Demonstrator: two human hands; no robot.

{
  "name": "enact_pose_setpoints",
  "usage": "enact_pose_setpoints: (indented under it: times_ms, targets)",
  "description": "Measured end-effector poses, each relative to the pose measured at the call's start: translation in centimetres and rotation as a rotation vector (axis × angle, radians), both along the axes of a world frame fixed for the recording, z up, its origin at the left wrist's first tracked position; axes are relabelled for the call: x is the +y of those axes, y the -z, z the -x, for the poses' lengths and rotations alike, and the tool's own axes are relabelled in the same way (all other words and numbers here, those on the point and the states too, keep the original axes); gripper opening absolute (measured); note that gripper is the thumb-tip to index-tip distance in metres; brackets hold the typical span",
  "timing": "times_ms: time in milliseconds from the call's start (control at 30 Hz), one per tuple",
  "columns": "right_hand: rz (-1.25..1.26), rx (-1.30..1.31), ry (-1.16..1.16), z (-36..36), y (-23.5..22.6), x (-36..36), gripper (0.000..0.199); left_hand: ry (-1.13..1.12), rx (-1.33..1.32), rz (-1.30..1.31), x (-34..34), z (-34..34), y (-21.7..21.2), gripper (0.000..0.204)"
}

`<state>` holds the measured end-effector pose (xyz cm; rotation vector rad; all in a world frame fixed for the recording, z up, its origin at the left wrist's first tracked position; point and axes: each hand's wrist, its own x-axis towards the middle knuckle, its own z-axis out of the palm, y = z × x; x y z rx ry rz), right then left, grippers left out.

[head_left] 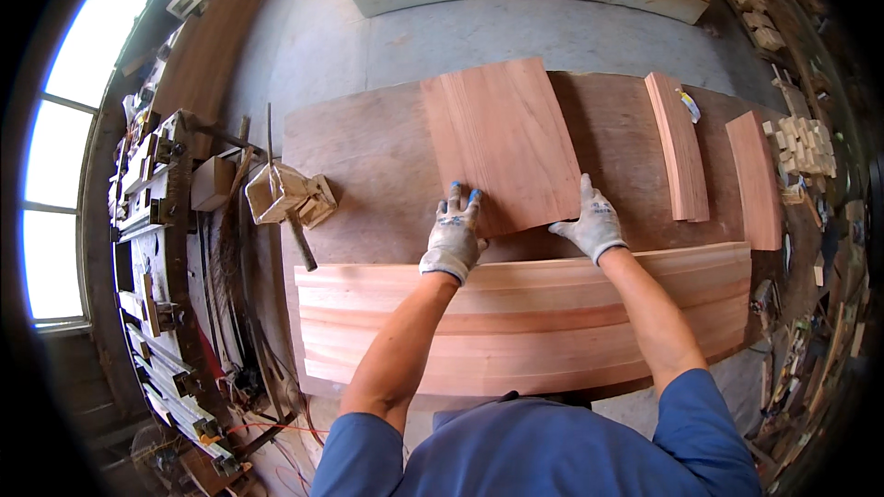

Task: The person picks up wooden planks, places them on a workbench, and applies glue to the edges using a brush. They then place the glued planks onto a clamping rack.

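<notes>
Resting on the near edge of a wide reddish wood panel (502, 143), both gloved hands press flat against it rather than gripping. The left hand (454, 237) lies with its fingers spread on the panel's near-left corner, blue fingertips pointing away from the person. The right hand (594, 224) sits at the near-right corner, fingers laid over the edge, with the palm partly on the brown plywood tabletop (368, 156) beneath. Neither hand is clenched; whether any finger hooks under the panel's edge cannot be told from this view.

The panel lies directly beyond the hands, its long axis running from near to far and leaning slightly to the left at the far end. Its grain follows the same line. Both hands are about equally close to it, one at each near corner, so the board sits squarely between the two arms.

Nearer to the person than the hands, a stack of long pale boards (525, 317) runs left to right across the bench, crosswise to the panel, and both forearms reach over it. To the right of the panel two narrower reddish strips lie apart from it: a narrow strip (679, 147) close by and a further strip (755, 179) near the table's right edge, both aligned near to far like the panel. Left of the panel, a wooden mallet (290, 198) rests near the table's left edge, well apart from the left hand.
</notes>
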<state>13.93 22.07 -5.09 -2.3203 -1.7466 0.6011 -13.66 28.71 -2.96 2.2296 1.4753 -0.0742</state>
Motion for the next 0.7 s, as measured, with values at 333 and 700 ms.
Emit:
enact_pose_setpoints:
  times_ms: [333, 700]
  targets:
    - [-0.084, 0.094, 0.016, -0.9, 1.7, -0.3, 0.108, -0.007, -0.029, -0.014, 0.1, 0.1, -0.1, 0.096]
    - [-0.094, 0.053, 0.005, -1.0, 1.6, -0.3, 0.108, -0.01, -0.032, -0.01, 0.0, 0.1, -0.3, 0.097]
